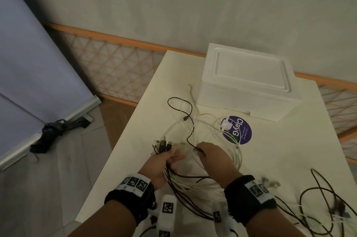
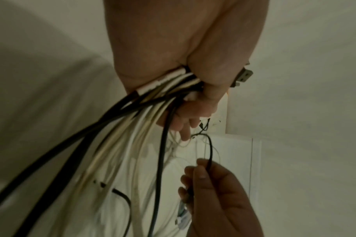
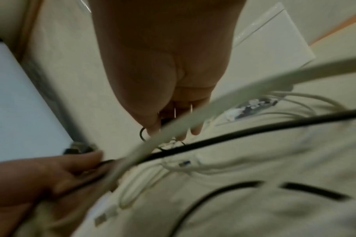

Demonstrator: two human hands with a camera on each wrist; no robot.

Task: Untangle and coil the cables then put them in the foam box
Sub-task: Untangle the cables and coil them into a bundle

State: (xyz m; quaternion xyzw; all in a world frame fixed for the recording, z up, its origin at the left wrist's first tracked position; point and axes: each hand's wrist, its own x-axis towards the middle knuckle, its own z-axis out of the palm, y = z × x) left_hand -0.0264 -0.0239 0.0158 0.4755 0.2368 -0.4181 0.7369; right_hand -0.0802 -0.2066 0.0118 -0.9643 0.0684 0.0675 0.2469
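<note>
I see bare worktop [image 1: 289, 149] to the right of my hands, up to the sticker [image 1: 239, 130]. The closed box [image 1: 249, 80] blocks the far end, its lid on. Loose cables [image 1: 193, 120] sprawl between my hands and the box, and more cables [image 1: 324, 204] clutter the near right. The left edge lies just beside my left hand [image 1: 160, 165].

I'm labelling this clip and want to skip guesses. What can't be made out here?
- Foam box contents: head view, lid on.
- Cable count in left hand: bundle overlaps itself.
- Right hand fingertips: right wrist view, blurred.
- Cables at the right: head view, cut off by the edge.
</note>
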